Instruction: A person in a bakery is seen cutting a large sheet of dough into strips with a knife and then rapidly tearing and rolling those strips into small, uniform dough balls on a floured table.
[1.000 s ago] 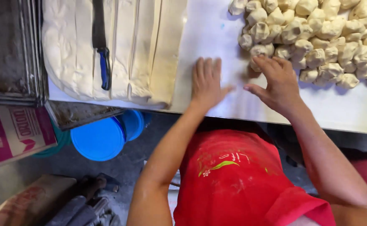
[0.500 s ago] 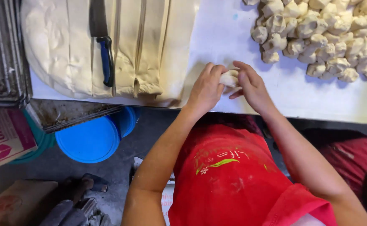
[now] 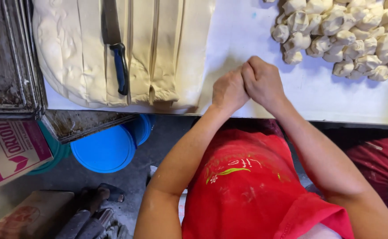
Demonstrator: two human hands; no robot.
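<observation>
Two hands pressed together at the bench edge: left hand [image 3: 228, 90] and right hand [image 3: 262, 82] are curled closed against each other, knuckles up, over the white bench [image 3: 247, 40]. Half a second ago a pale dough piece showed between the fingers; now it is hidden, so it is probably cupped inside the closed hands, though the view does not show it. A second ago both hands lay flatter on the bench surface, apart; they have since come together and lifted slightly toward the body. That change reads as the piece being rolled or shaped between the palms, a judgement only. Pile of shaped dough pieces [image 3: 349, 35] sits at the upper right of the bench, well apart from the hands. Sheet of dough cut into long strips [image 3: 158, 53] lies to the left, near the left hand but not touching. Knife with blue handle [image 3: 119, 66] rests on the strips. Stacked metal trays [image 3: 5, 57] at far left. Blue tub lid [image 3: 103, 148] and a pink-and-white carton [image 3: 10, 150] on the floor below. Person wears a red shirt [image 3: 247, 186].
</observation>
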